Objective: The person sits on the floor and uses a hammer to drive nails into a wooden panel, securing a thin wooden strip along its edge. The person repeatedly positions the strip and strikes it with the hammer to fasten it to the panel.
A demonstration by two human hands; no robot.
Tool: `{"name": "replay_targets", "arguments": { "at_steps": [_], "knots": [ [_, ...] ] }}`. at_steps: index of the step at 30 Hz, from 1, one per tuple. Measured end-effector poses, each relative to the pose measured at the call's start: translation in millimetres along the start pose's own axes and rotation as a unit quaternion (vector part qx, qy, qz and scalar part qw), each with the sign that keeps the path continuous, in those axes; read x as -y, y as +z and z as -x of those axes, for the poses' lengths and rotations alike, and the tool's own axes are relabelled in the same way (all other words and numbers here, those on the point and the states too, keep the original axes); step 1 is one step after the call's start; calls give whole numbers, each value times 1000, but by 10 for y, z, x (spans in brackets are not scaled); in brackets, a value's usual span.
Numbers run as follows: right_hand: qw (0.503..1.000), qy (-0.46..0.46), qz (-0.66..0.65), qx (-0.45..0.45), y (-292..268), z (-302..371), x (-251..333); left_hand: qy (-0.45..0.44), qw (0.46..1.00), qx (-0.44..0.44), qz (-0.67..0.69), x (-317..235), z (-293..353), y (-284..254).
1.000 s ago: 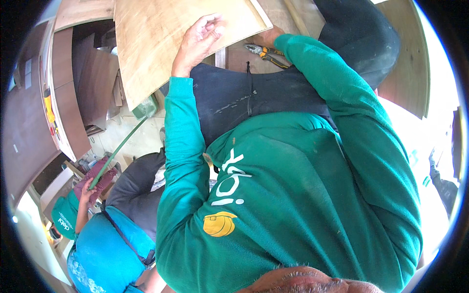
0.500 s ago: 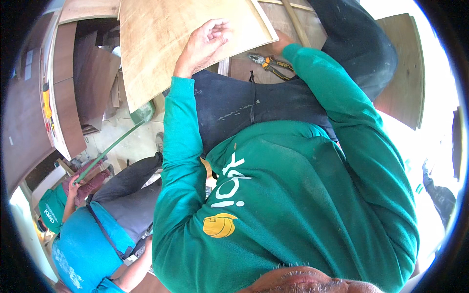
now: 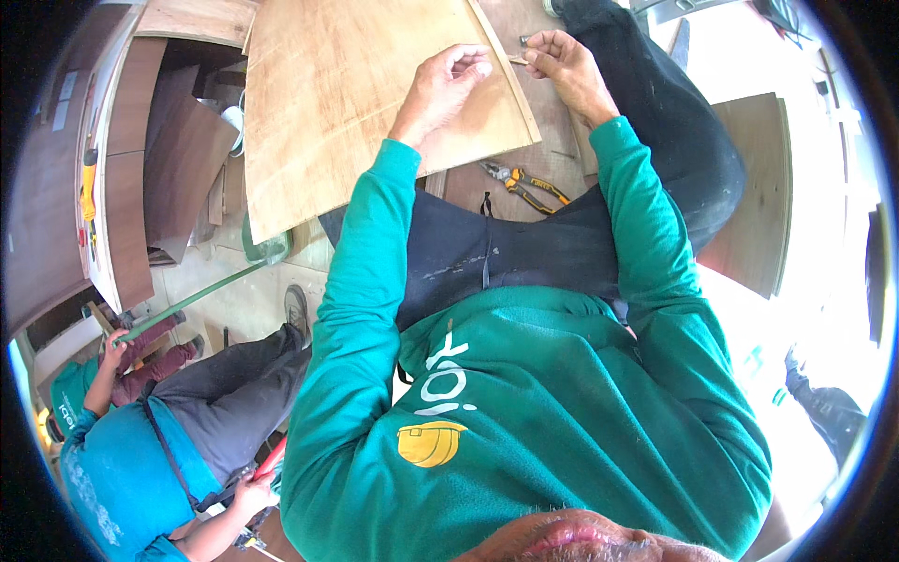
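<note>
A pale plywood panel [image 3: 346, 112], edged on its right with a thin wood strip [image 3: 507, 77], lies above my lap. My left hand [image 3: 442, 94] is over the panel near that strip, fingers curled and thumb against them; whatever it may hold is too small to make out. Just beyond the strip, my right hand [image 3: 571, 75] pinches a small dark piece [image 3: 524, 41] between thumb and fingers. Combination pliers [image 3: 526, 185] with yellow and black handles lie below the panel's corner, their jaws toward it.
Two other people are at the lower left, one in a blue shirt [image 3: 131, 478]; a green pole [image 3: 192, 302] slants there. A yellow-handled screwdriver [image 3: 89, 192] is at the far left. Brown boards [image 3: 183, 155] stand behind the panel, and another board [image 3: 754, 197] leans beyond my right knee.
My right hand has come up from beside the panel's edge and now shows a small dark piece in its pinch. My left hand has shifted right, toward the strip, its fingers drawn closer together.
</note>
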State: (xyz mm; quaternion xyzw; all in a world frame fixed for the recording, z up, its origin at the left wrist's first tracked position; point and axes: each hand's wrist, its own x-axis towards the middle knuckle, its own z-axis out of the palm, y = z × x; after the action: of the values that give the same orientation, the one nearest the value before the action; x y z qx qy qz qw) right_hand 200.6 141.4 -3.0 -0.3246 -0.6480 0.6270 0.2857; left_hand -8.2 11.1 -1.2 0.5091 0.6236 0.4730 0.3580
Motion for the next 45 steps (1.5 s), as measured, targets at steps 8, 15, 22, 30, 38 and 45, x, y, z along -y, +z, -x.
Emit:
{"name": "replay_targets", "arguments": {
  "at_steps": [8, 15, 22, 30, 38, 45],
  "knots": [
    [998, -14, -55, -6, 100, -42, 99, -30, 987, -56, 146, -222, -68, 283],
    [997, 1, -70, 9, 175, -54, 39, -73, 975, -59, 202, -103, -139, 329],
    [992, 16, -118, 28, 157, -83, -67, -96, 952, -49, 286, 94, -166, 325],
    [946, 2, 302, -117, -147, -20, -55, -68, 945, -88, 308, 251, -149, 152],
    [940, 203, 275, 7, 54, 118, -410, -75, 976, -165, 123, 465, -171, -246],
    [973, 166, 161, -15, 449, 351, -477, -109, 972, -194, 79, 544, -22, -240]
  ]
}}
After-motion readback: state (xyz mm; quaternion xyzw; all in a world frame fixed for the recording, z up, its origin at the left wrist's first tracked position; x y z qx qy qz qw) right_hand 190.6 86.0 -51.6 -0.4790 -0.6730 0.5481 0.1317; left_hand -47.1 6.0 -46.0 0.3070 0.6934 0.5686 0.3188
